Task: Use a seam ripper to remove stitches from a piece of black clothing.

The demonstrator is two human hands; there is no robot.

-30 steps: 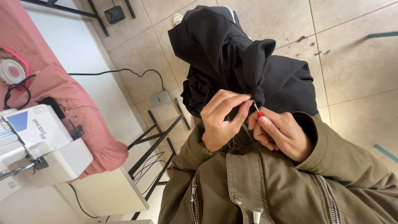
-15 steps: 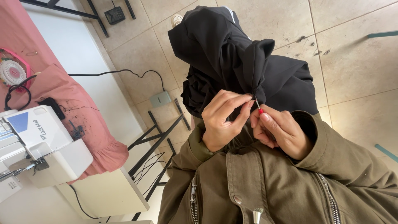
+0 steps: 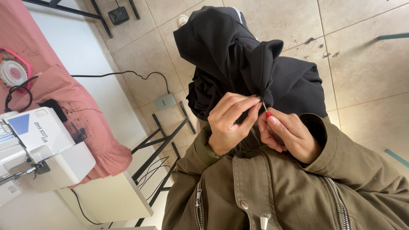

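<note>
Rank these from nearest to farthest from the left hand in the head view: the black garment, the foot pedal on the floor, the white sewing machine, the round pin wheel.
From the left hand:
1. Black garment, pinched in its fingers.
2. Grey foot pedal, on the tiles to the picture's left.
3. White sewing machine, on the table, lower left.
4. Round pin wheel, at the far left edge, on pink cloth.

- Black garment [image 3: 238, 55] — bunched, heavily folded, held up over the tiled floor in front of the olive jacket, with one gathered edge pulled to a point at the fingers.
- Small tool with a red tip [image 3: 266, 111] — thin metal shaft, poked into that gathered black edge, tilted slightly.
</note>
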